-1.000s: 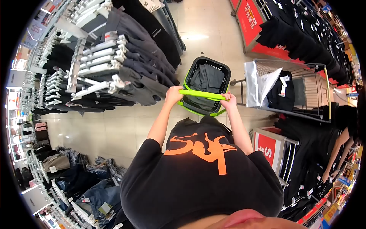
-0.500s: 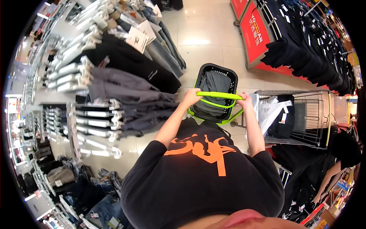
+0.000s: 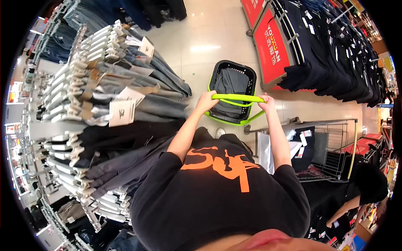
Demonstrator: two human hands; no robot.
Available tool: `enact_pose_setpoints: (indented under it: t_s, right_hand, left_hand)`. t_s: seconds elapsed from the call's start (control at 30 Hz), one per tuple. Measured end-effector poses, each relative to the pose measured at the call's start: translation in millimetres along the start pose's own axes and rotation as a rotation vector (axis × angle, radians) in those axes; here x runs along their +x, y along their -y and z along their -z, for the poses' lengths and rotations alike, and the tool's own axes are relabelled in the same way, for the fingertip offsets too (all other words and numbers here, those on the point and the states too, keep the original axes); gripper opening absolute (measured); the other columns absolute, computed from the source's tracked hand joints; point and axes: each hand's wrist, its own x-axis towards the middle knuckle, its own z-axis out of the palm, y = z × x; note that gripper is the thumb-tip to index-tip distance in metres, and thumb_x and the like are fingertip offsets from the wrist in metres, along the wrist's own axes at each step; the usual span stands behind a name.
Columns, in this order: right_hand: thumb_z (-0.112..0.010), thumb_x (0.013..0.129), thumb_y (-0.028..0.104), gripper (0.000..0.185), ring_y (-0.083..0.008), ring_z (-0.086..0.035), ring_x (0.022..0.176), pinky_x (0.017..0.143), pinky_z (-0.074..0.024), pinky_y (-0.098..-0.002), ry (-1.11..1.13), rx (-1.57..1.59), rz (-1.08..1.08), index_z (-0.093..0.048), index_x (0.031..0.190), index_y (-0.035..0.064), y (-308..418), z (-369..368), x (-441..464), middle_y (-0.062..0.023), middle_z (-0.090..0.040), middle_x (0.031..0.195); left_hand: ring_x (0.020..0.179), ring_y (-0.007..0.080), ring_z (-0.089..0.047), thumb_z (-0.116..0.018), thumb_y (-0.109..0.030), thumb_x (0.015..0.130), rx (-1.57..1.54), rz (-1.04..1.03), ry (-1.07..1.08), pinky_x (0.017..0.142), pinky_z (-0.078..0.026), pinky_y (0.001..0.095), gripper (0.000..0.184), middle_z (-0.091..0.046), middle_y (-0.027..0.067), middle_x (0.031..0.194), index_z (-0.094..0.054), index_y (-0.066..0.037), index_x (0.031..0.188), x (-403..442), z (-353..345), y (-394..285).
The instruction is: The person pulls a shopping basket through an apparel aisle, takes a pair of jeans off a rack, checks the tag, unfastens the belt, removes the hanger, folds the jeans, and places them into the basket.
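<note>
Both my arms reach forward to a bright green handle [image 3: 236,98] that spans the near part of a black shopping basket [image 3: 251,75]. Wrapped round its left end is my left hand [image 3: 206,101]; my right hand [image 3: 266,102] grips the right end. Dark grey folded clothing [image 3: 233,82] lies inside the basket. A second, thinner green bar runs just below the handle, and green trim edges the basket's near side. One white shoe [image 3: 220,132] shows on the floor behind it.
Racks of hanging jeans [image 3: 163,79] with white tags stand close on the left. At the right are a dark trouser rack [image 3: 331,62] with a red sign [image 3: 271,48] and a wire cart [image 3: 335,146] holding clothes. Another person's arm [image 3: 345,209] reaches into dark garments at lower right.
The racks on the left and the wire cart have slid down and back in view as I move forward along the tiled aisle. Both hands keep hold of the basket's handle.
</note>
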Motion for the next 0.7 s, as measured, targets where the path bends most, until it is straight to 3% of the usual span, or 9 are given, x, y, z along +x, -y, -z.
enact_pose_setpoints:
  t_s: [0.2,0.23,0.37,0.43,0.6,0.7]
  right_hand:
    - [-0.027,0.082,0.003,0.012,-0.0099,-0.021,0.034,0.052,-0.0330,-0.0264,0.063,0.002,0.019,-0.035,0.075,0.0088,14,-74,60,0.0041,-0.019,0.042]
    - [-0.028,0.081,0.003,0.011,-0.0098,-0.022,0.035,0.051,-0.0323,-0.0255,0.098,0.038,0.042,-0.037,0.082,0.0085,13,-82,69,0.0039,-0.020,0.043]
    - [-0.029,0.079,0.002,0.016,-0.0099,-0.022,0.036,0.051,-0.0327,-0.0263,0.093,0.111,0.162,-0.037,0.091,0.0090,10,-112,101,0.0040,-0.021,0.046]
    - [-0.030,0.078,0.002,0.018,-0.0101,-0.023,0.037,0.051,-0.0334,-0.0273,0.114,0.136,0.204,-0.036,0.093,0.0092,2,-128,110,0.0041,-0.021,0.047]
    - [-0.031,0.077,0.000,0.020,-0.0102,-0.023,0.037,0.052,-0.0339,-0.0276,0.223,0.194,0.272,-0.035,0.094,0.0095,-30,-136,112,0.0042,-0.020,0.047]
    - [-0.032,0.075,0.000,0.024,-0.0098,-0.022,0.036,0.048,-0.0326,-0.0278,0.106,0.182,0.327,-0.034,0.096,0.0098,-38,-109,119,0.0049,-0.020,0.046]
  left_hand:
    - [0.070,0.0353,-0.055,-0.062,-0.015,0.064,0.023,-0.032,0.002,0.060,-0.044,0.0378,0.021,-0.056,0.0186,0.070,-0.056,-0.002,0.078,109,23,-9]
    - [0.072,0.0357,-0.055,-0.063,-0.015,0.063,0.046,0.013,0.047,0.061,-0.044,0.0379,0.022,-0.056,0.0187,0.073,-0.056,-0.002,0.079,126,29,-10]
    - [0.072,0.0358,-0.055,-0.062,-0.016,0.063,0.087,-0.135,0.074,0.062,-0.043,0.0402,0.021,-0.056,0.0179,0.072,-0.056,-0.004,0.079,197,45,8]
    - [0.072,0.0357,-0.055,-0.062,-0.017,0.062,0.128,-0.086,0.137,0.062,-0.043,0.0404,0.020,-0.056,0.0171,0.071,-0.057,-0.006,0.079,230,58,13]
    - [0.072,0.0342,-0.056,-0.060,-0.015,0.060,0.208,-0.106,0.193,0.065,-0.045,0.0407,0.015,-0.057,0.0166,0.071,-0.060,-0.009,0.074,275,73,23]
    - [0.073,0.0336,-0.056,-0.058,-0.011,0.059,0.388,-0.159,0.281,0.066,-0.046,0.0404,0.014,-0.058,0.0163,0.070,-0.061,-0.007,0.072,278,80,20]
